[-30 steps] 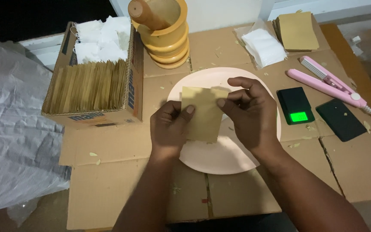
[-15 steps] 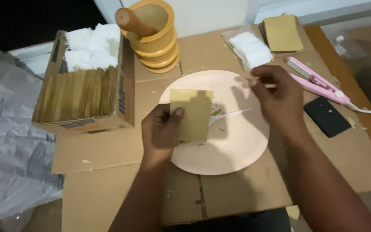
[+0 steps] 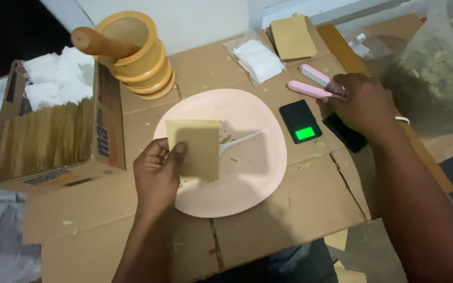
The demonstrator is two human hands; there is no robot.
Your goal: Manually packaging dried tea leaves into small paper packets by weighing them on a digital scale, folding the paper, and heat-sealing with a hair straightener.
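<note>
My left hand (image 3: pixel 156 175) holds a small tan paper pouch (image 3: pixel 195 148) upright over the left side of a pale pink plate (image 3: pixel 247 173). A white plastic spoon (image 3: pixel 243 140) lies on the plate beside a few green leaf bits. My right hand (image 3: pixel 360 102) is out to the right, resting on the handle end of a pink heat sealer (image 3: pixel 313 83) and partly covering a black lid (image 3: pixel 346 133). A small black scale with a lit green screen (image 3: pixel 301 122) sits between the plate and that hand.
A cardboard box (image 3: pixel 53 131) of tan pouches and white filter bags stands at left. A yellow mortar with a pestle (image 3: pixel 132 52) is behind the plate. White bags (image 3: pixel 258 60) and a pouch stack (image 3: pixel 292 36) lie at the back. A clear bag of dried herbs (image 3: pixel 436 78) sits far right.
My right hand let go of the pouch and moved right, past the plate, onto the pink sealer. The left hand kept the pouch over the plate. The view swung to the right.
</note>
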